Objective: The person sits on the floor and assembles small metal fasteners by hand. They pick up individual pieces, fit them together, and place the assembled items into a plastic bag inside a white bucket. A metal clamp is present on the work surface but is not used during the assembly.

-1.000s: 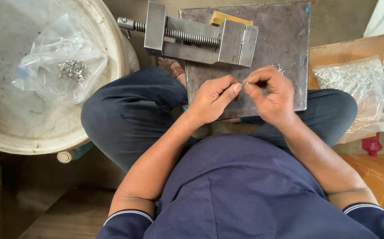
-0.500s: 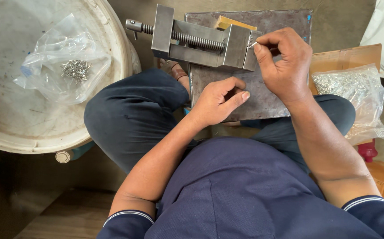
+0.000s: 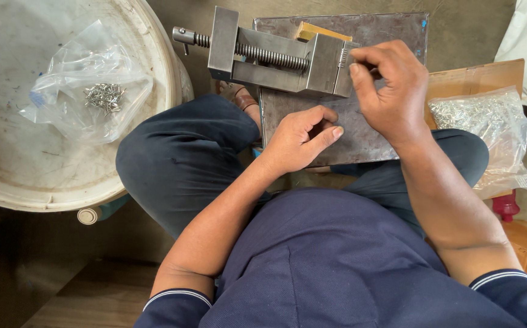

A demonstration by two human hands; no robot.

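The person sits with crossed legs, and a dark metal plate (image 3: 360, 136) lies over the lap. On the far left corner of this plate stands a small steel vise (image 3: 275, 54), with its screw pointing to the left, past the plate's edge. The right hand (image 3: 391, 91) is at the right end of the vise; its fingers (image 3: 357, 70) are pinched narrow around a very small metal piece (image 3: 343, 58) that touches the vise there. The piece is too small to tell its exact shape. The left hand (image 3: 303, 136) rests on the plate near its left edge, just in front of the vise. Its fingers are loosely curled, the thumb stretched forward, and they hold nothing that can be seen. Behind the vise a yellow wooden block (image 3: 317, 30) lies on the far edge of the plate. To the left of the person is a big white round tub (image 3: 63, 176), and on it lies a clear plastic bag (image 3: 87, 82) with a small heap of shiny metal parts (image 3: 105, 96) inside. To the right, beside the knee, a second clear bag (image 3: 482, 127) full of similar metal parts rests on a cardboard box (image 3: 476, 76). A red cap-like object (image 3: 505, 206) is near the lower corner of this bag.
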